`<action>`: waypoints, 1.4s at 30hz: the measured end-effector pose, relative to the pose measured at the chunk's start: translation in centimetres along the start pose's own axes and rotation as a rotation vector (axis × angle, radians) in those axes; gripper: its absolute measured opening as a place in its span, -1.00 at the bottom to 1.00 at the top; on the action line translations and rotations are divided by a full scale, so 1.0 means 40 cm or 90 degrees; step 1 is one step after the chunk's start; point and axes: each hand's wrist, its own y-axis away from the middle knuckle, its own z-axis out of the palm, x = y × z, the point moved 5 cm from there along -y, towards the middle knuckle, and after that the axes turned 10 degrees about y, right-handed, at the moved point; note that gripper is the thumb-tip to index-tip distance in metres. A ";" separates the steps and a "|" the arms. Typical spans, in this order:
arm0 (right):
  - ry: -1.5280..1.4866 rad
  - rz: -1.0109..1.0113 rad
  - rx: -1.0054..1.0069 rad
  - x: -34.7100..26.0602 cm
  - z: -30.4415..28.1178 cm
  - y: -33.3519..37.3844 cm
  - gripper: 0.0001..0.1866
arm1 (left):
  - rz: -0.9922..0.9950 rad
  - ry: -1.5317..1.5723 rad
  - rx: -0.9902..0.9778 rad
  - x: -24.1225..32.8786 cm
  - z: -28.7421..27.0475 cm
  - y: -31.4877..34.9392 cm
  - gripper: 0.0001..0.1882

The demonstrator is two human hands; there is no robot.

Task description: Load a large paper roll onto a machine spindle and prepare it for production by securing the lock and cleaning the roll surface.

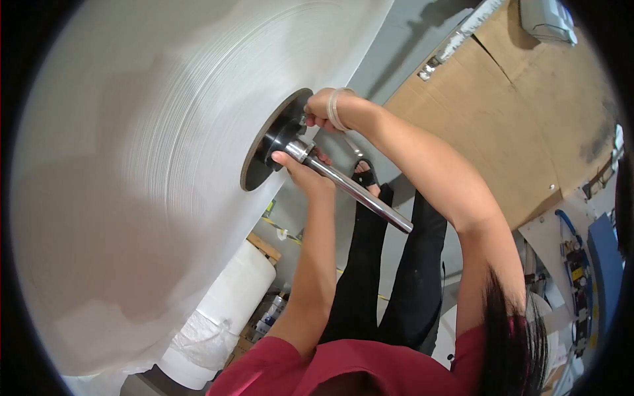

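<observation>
A huge white roll of sheet material fills the left side, its flat end facing me. In its core sits a black round hub, with a shiny metal shaft sticking out toward the lower right. My left hand is wrapped round the shaft's base, thumb against the hub and fingertips showing on the far side. Close to the hub's upper edge, my right hand is closed on a slim metal tool; its exact kind is unclear. The tool's working end is mostly hidden by my fingers.
A large brown cardboard-covered surface stands at the right, with a pale plastic container on top. Below the big roll lies a smaller wrapped white roll. Machine parts with a blue hose are at the far right. Yellow-black tape marks the grey floor.
</observation>
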 end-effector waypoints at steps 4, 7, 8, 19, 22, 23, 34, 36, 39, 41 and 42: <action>0.283 -0.047 0.095 -0.083 -0.012 0.041 -0.74 | -0.003 -0.004 -0.007 0.016 -0.024 -0.016 -0.15; 0.079 0.040 0.193 -0.041 -0.026 0.095 -0.81 | -0.017 0.001 0.006 0.005 -0.024 -0.019 -0.17; -0.048 0.031 0.197 -0.022 -0.020 0.089 -0.81 | -0.019 0.005 0.009 0.006 -0.025 -0.019 -0.17; -0.319 -0.038 0.453 0.071 -0.162 0.149 -0.72 | -0.089 0.020 0.079 -0.007 -0.018 -0.006 -0.15; -0.173 -0.272 0.398 0.048 -0.086 0.112 -0.72 | -0.053 0.002 0.049 0.016 -0.025 -0.016 -0.14; -0.161 -0.299 0.391 0.057 -0.069 0.100 -0.71 | -0.043 -0.014 0.054 0.015 -0.021 -0.012 -0.14; -0.259 -0.418 0.191 0.106 -0.010 -0.031 -0.78 | -0.071 -0.016 0.040 0.008 -0.012 0.000 -0.09; -0.246 -0.426 0.185 0.102 -0.019 -0.040 -0.78 | -0.045 -0.033 0.030 0.013 -0.008 0.002 -0.08; -0.208 -0.446 0.189 0.090 -0.036 -0.033 -0.78 | -0.045 -0.033 0.026 0.010 -0.011 -0.002 -0.08; -0.186 -0.458 0.199 0.087 -0.039 -0.027 -0.78 | -0.047 -0.029 0.024 0.009 -0.011 -0.004 -0.08; -0.211 -0.455 0.190 0.088 -0.035 -0.024 -0.77 | -0.050 -0.025 0.023 0.008 -0.012 -0.004 -0.08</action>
